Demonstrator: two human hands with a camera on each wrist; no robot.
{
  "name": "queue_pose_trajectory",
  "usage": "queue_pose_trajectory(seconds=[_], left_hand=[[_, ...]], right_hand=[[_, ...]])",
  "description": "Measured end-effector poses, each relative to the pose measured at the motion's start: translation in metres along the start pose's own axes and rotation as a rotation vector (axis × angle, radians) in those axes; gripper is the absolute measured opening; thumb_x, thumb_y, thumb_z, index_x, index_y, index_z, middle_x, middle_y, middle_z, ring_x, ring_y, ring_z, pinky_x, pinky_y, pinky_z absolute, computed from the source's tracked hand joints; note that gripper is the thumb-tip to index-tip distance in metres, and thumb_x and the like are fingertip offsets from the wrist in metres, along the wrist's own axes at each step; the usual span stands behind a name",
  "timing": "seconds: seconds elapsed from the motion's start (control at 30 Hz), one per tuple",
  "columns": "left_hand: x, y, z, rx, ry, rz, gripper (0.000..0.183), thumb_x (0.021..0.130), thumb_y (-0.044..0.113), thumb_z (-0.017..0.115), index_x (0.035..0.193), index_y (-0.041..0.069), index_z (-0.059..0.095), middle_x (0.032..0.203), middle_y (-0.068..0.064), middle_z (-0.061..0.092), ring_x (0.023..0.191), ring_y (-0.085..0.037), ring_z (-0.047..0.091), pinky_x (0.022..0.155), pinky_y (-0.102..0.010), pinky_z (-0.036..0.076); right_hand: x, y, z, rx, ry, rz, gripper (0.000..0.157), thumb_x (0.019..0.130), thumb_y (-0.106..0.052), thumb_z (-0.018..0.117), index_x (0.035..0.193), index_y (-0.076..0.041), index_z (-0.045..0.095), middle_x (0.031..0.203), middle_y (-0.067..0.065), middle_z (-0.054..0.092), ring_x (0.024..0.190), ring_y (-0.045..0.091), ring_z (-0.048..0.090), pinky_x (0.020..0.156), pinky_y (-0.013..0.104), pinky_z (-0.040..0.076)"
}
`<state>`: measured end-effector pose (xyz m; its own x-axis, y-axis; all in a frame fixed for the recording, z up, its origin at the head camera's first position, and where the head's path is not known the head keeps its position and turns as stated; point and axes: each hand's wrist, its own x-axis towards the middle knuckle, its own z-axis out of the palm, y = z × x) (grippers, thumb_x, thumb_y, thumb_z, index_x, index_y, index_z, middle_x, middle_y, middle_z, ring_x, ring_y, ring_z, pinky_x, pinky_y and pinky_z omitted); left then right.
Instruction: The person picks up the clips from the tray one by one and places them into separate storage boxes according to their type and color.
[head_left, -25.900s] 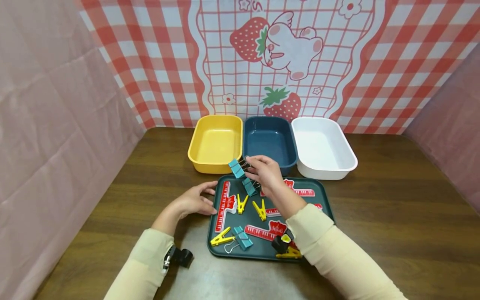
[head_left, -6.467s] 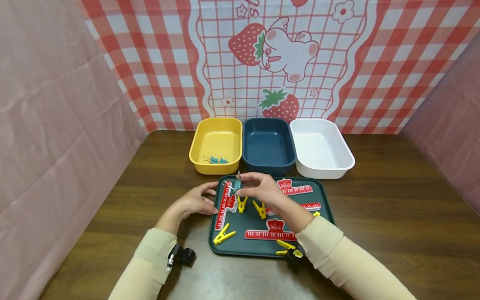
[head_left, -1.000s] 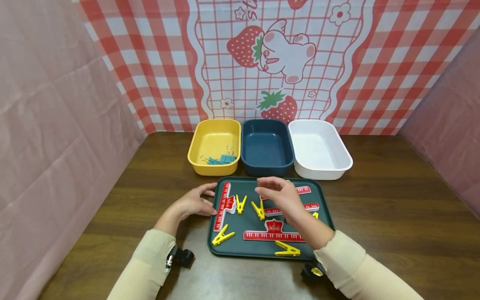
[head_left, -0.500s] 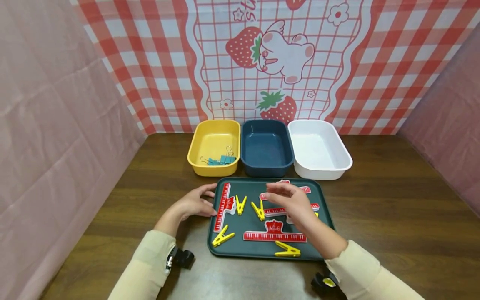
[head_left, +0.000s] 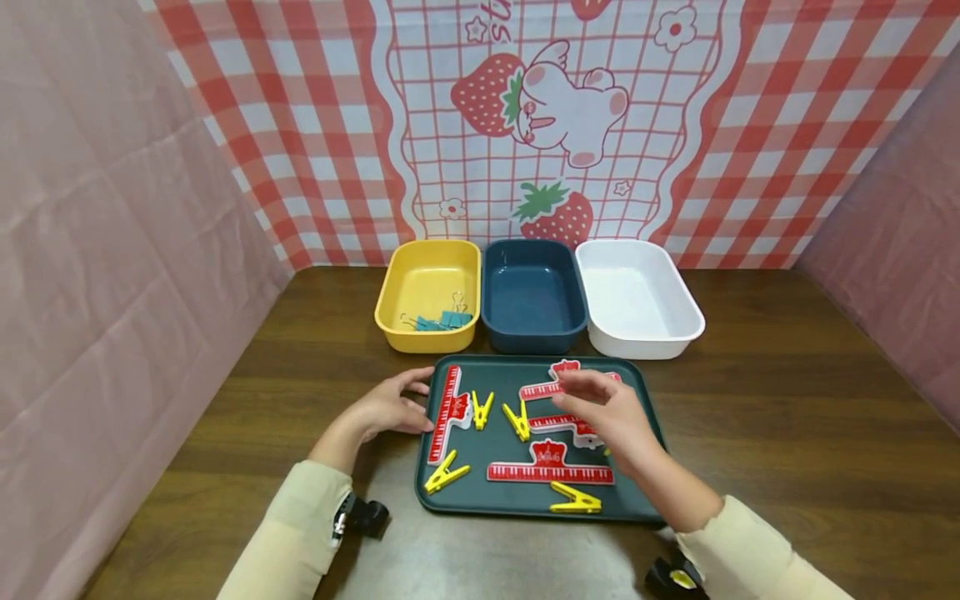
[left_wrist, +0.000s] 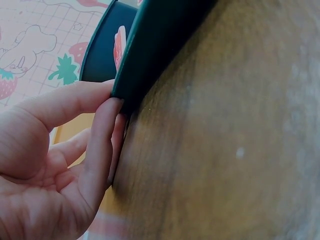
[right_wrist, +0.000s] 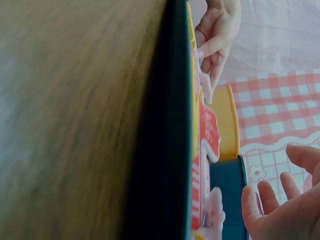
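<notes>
My right hand hovers above the right part of the dark green tray, fingers loosely bent, nothing in them. Under and beside it lie red piano-key music clips, one of them partly covered by the hand. My left hand stays at the tray's left edge; in the left wrist view its fingertips touch the rim. Close to that hand lies an upright red music clip. Several yellow clothespins are spread over the tray. Teal binder clips lie in the yellow bin.
Behind the tray, side by side, stand the yellow bin, a dark blue bin and a white bin. A checked cloth hangs behind them. Wooden table extends to both sides.
Binder clips once on the tray are now in the yellow bin; the right hand held one earlier. Over the last second the empty right hand has moved right. The left hand has stayed put.
</notes>
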<state>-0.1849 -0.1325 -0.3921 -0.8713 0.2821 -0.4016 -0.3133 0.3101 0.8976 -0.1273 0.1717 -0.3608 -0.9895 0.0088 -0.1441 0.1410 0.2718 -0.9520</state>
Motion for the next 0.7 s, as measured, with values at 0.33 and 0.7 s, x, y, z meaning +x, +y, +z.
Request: queue_pose_trajectory(seconds=[0.33, 0.7], left_hand=[[-0.002, 0.001, -0.001, -0.012, -0.022, 0.028, 0.085, 0.072, -0.016, 0.068, 0.144, 0.01, 0.032, 0.128, -0.018, 0.039, 0.089, -0.022, 0.06, 0.073, -0.035, 0.056], [-0.002, 0.001, 0.0, -0.014, -0.017, 0.016, 0.085, 0.072, -0.016, 0.069, 0.144, 0.011, 0.032, 0.128, -0.018, 0.039, 0.091, -0.024, 0.059, 0.074, -0.035, 0.056]], right_hand=[[-0.002, 0.01, -0.013, -0.113, 0.009, -0.05, 0.042, 0.084, -0.019, 0.07, 0.123, -0.008, 0.06, 0.121, 0.011, 0.054, 0.112, 0.027, 0.05, 0.089, 0.036, 0.05], [-0.003, 0.014, -0.025, -0.216, -0.029, -0.055, 0.047, 0.08, -0.024, 0.074, 0.121, -0.005, 0.06, 0.122, 0.014, 0.055, 0.107, 0.029, 0.051, 0.084, 0.034, 0.052]])
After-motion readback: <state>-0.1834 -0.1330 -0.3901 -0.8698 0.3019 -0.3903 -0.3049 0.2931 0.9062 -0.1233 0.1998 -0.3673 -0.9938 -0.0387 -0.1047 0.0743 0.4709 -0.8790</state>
